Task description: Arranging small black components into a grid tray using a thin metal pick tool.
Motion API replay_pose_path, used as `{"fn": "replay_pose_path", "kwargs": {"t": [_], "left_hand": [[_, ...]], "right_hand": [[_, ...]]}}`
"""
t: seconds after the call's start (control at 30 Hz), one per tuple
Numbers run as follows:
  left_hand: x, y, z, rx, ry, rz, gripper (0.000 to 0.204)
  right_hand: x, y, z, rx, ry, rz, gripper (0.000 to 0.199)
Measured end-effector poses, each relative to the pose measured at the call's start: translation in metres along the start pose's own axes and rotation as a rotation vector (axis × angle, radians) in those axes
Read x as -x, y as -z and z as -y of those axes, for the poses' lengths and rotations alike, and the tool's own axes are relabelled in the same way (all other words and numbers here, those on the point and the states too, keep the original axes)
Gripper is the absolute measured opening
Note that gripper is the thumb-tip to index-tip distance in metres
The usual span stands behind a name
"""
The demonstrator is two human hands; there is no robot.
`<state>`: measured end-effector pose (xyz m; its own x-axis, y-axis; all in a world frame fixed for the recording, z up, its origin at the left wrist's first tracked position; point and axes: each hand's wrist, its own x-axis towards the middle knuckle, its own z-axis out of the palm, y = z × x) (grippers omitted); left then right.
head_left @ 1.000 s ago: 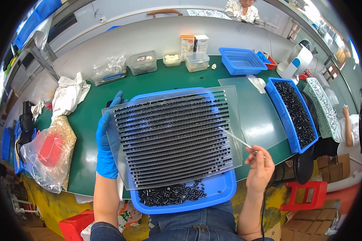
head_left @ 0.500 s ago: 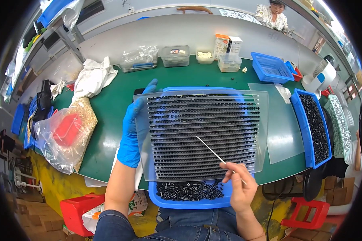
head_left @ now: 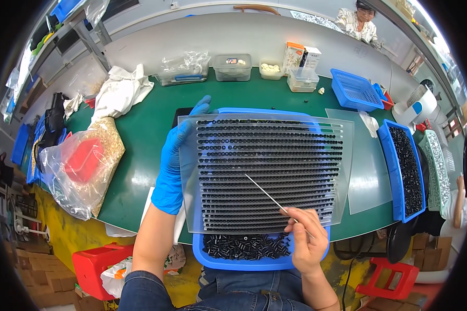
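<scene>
My left hand (head_left: 172, 160), in a blue glove, grips the left edge of a clear slotted plate (head_left: 346, 171). Rows of small black cylindrical parts (head_left: 264, 167) fill most of the plate's slots. Bare, my right hand (head_left: 307, 239) pinches a thin pale metal rod (head_left: 267, 193) near its lower end. The rod's tip lies over the middle rows; whether it touches them I cannot tell. Beneath the plate is a blue tray (head_left: 254, 265), with loose black pieces (head_left: 244, 246) showing at its near end. The plate hides the rest of the tray.
A long blue bin (head_left: 399, 171) of black parts stands on the right, beside a flat clear sheet (head_left: 366, 186). At left lies a bag with a red container (head_left: 84, 160). Clear boxes (head_left: 233, 68) and a blue basket (head_left: 355, 89) line the back. A person (head_left: 359, 23) is beyond the partition.
The rod's tip has shifted slightly left over the rows, with my right hand. The plate has moved a little to the right in view and stays in my left hand.
</scene>
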<state>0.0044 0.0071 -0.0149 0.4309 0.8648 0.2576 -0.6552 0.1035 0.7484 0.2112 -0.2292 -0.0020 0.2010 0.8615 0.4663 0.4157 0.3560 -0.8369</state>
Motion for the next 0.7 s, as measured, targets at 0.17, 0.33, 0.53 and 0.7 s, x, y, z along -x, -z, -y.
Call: {"fn": "replay_pose_path", "kwargs": {"t": [0.17, 0.33, 0.53, 0.7], "left_hand": [[0.000, -0.005, -0.001, -0.041, -0.015, -0.009, 0.064], [0.001, -0.004, -0.001, -0.083, -0.017, -0.010, 0.066], [0.001, -0.007, 0.000, -0.029, -0.007, -0.019, 0.064], [0.001, -0.001, -0.001, -0.046, -0.014, -0.014, 0.060]], "right_hand": [[0.004, 0.014, -0.005, -0.040, -0.044, -0.114, 0.024], [0.008, 0.026, -0.009, -0.091, -0.091, -0.194, 0.026], [0.009, 0.038, -0.012, -0.086, -0.087, -0.231, 0.026], [0.009, 0.032, -0.010, -0.122, -0.071, -0.220, 0.025]]}}
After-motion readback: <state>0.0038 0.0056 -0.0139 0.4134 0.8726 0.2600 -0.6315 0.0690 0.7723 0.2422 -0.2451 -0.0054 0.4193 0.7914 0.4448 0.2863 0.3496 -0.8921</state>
